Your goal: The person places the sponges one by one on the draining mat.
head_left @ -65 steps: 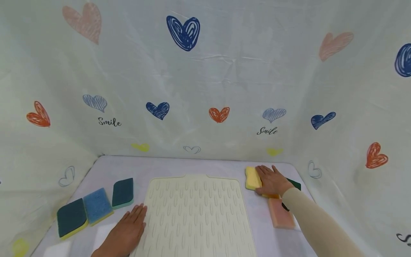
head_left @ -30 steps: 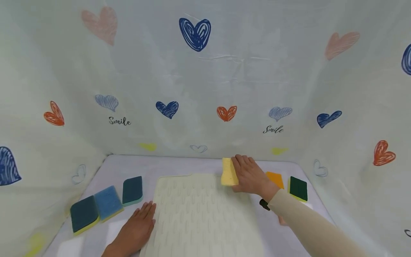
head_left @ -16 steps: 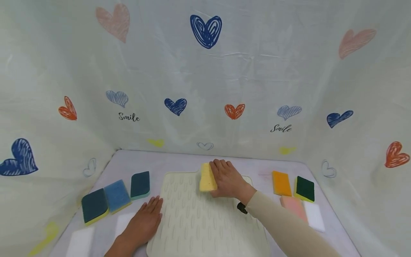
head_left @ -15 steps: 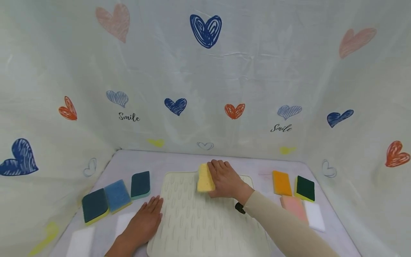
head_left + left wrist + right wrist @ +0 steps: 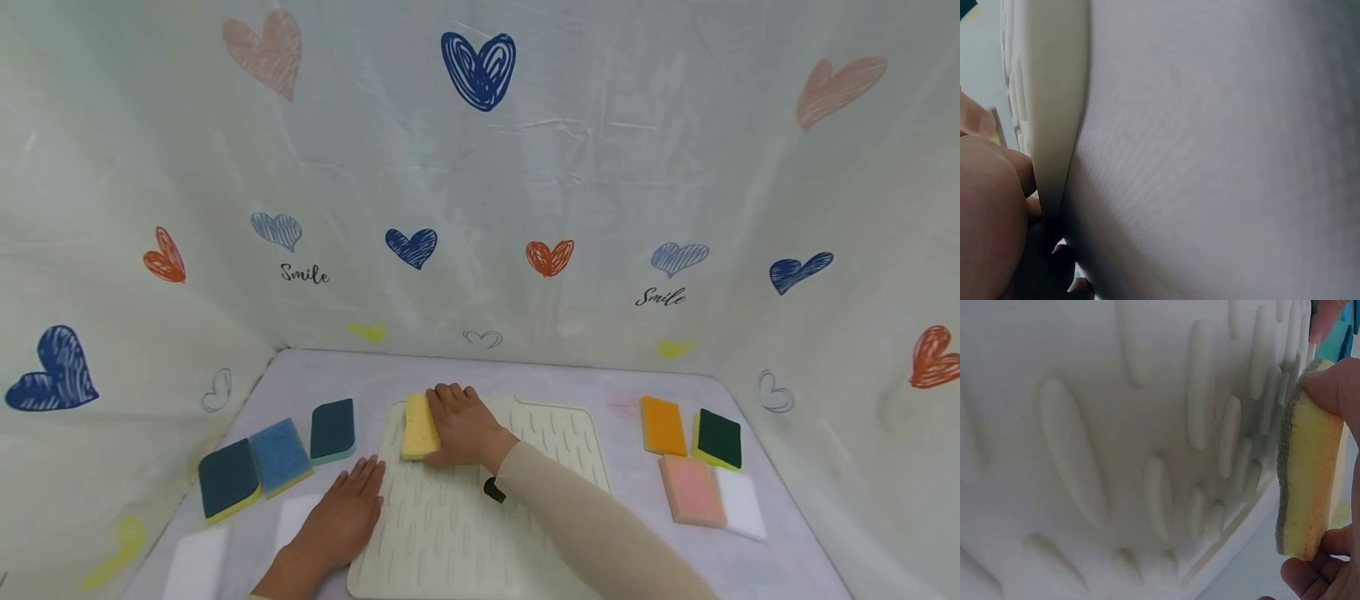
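My right hand (image 5: 465,427) grips a yellow sponge (image 5: 420,425) over the upper left corner of a cream mat with raised oval ridges (image 5: 450,533). In the right wrist view the sponge's grey scouring layer (image 5: 1282,469) faces the ridges, thumb at one end and fingers at the other. My left hand (image 5: 341,517) rests at the mat's left edge, fingers straight and together. Up close in the left wrist view, that hand (image 5: 988,212) lies against the mat's thick rim (image 5: 1057,81); part of the hand is in dark shadow.
Left on the table: two dark teal sponges (image 5: 228,479) (image 5: 333,429), a blue sponge (image 5: 280,454) and white blocks (image 5: 197,567). On the right lie an orange sponge (image 5: 663,425), a green-topped sponge (image 5: 717,437), a pink sponge (image 5: 692,490) and a white block (image 5: 740,504). A heart-printed curtain (image 5: 465,175) surrounds the table.
My right hand has taken the yellow sponge from the right-hand group and carried it leftward across the mat to its upper left corner. My left hand stays at the mat's left edge.
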The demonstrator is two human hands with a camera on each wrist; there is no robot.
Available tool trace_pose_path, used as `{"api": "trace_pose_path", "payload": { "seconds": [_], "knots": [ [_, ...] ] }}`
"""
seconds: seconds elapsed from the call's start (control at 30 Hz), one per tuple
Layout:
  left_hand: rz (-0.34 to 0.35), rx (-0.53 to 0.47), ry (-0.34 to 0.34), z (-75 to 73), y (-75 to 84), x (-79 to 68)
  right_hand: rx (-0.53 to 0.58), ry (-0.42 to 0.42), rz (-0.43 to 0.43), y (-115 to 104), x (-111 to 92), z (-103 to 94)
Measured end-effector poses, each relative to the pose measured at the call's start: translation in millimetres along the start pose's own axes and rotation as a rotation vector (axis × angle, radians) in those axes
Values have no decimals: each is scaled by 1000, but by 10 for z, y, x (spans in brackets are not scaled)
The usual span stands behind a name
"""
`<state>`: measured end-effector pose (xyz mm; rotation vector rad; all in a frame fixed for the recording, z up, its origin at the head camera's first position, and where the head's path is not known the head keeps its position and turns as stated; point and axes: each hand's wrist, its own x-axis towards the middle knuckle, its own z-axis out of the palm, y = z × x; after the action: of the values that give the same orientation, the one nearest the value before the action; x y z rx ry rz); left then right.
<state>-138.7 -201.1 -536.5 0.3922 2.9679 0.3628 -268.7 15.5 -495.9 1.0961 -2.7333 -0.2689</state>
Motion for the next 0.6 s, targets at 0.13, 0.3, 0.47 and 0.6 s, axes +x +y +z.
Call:
{"api": "trace_pose_path", "payload": {
  "seconds": [0.13, 0.3, 0.47, 0.6],
  "knots": [
    [6, 9, 16, 5, 5, 13, 15, 8, 11, -81, 102, 28],
    [7, 29, 25, 9, 0, 22, 40, -37, 20, -145, 185, 68],
    [-3, 22, 7, 10, 5, 30, 63, -102, 34, -156, 208, 87],
    [-15, 31, -5, 18, 11, 34, 83, -120, 39, -148, 209, 88]
  ]
}}
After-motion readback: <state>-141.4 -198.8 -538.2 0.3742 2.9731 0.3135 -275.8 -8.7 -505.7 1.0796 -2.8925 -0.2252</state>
